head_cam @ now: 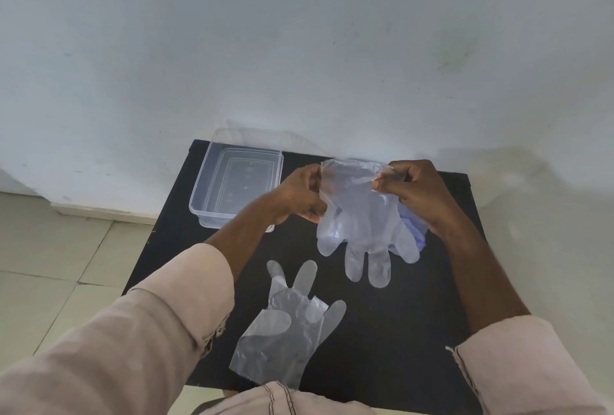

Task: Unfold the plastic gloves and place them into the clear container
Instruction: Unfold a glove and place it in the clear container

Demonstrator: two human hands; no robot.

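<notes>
A thin clear plastic glove hangs above the black table, cuff up and fingers pointing down toward me. My left hand pinches the cuff's left corner and my right hand pinches its right corner, stretching the cuff between them. A second clear glove lies flat on the table near the front edge, partly folded over itself, fingers pointing away. The clear container stands at the table's back left corner with nothing in it; my left wrist hides its near right corner.
The small black table stands against a white wall. Tiled floor lies to its left. Something bluish shows behind the held glove under my right hand. My knee sits at the table's front edge.
</notes>
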